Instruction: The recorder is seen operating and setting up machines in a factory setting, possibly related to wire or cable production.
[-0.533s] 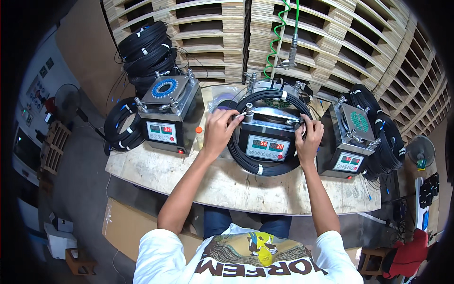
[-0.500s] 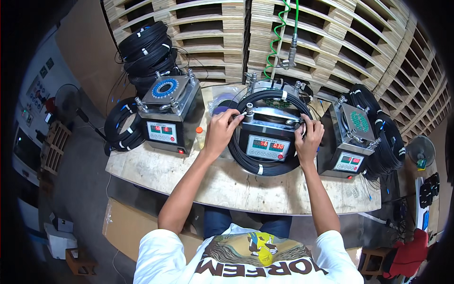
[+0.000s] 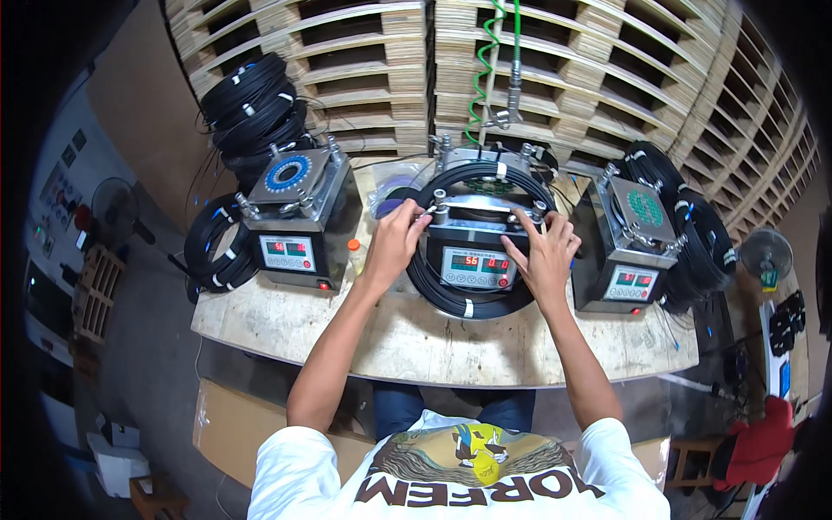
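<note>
In the middle of the table stands a black and metal benchtop machine [image 3: 472, 232] with a lit digital panel [image 3: 477, 269]. A coil of black cable [image 3: 469, 308], bound with white ties, loops round it. My left hand [image 3: 395, 241] pinches by the machine's front left post [image 3: 439, 206]; a small pale bit shows at the fingertips, too small to name. My right hand [image 3: 548, 258] is open, thumb and fingers apart, over the right part of the coil. Its index finger reaches toward a small metal fitting on the machine's front right.
Similar machines stand at left [image 3: 299, 225] and right [image 3: 624, 243]. Black cable coils pile up at the far left [image 3: 251, 113] and right [image 3: 702, 234]. A small orange-capped bottle [image 3: 354, 251] is near my left forearm. Behind rise stacked wooden pallets [image 3: 347, 69] and a hanging green air hose [image 3: 482, 78].
My right hand has moved inward from the coil's right side and spread its fingers. My left hand stays by the left post. The panel's right-hand readout has changed. The whole view has shifted slightly.
</note>
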Demonstrator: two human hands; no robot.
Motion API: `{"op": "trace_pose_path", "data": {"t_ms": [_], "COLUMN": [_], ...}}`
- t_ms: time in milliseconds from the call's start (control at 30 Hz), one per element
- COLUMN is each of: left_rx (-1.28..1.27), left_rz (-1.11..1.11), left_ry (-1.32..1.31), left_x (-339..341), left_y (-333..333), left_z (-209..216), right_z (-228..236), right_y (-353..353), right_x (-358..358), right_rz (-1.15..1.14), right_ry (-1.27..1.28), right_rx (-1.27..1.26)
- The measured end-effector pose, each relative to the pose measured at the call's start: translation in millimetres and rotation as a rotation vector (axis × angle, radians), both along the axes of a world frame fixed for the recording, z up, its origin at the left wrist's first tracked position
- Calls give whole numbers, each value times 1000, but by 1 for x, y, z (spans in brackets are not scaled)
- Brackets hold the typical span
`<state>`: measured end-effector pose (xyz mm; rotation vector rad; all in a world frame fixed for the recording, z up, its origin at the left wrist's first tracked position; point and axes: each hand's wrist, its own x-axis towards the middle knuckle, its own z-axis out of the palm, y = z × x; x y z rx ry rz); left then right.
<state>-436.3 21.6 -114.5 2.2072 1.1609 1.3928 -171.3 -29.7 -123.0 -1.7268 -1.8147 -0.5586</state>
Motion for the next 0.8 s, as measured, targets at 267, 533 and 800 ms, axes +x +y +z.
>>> {"op": "trace_pose_path", "data": {"t_ms": [267, 533, 800], "left_rx": [-62, -157, -177], "left_rz": [11, 17, 60], "left_ry": [-66, -91, -83], "left_x": [3, 1, 0], "left_y": [4, 3, 0], "left_z": [-6, -10, -4], "right_z": [-11, 4, 10], "right_y": [9, -2, 4], "right_x": [46, 38, 28], "right_rz": [351, 354, 243], "right_ry": [500, 638, 670], "right_rx": [105, 127, 171]}}
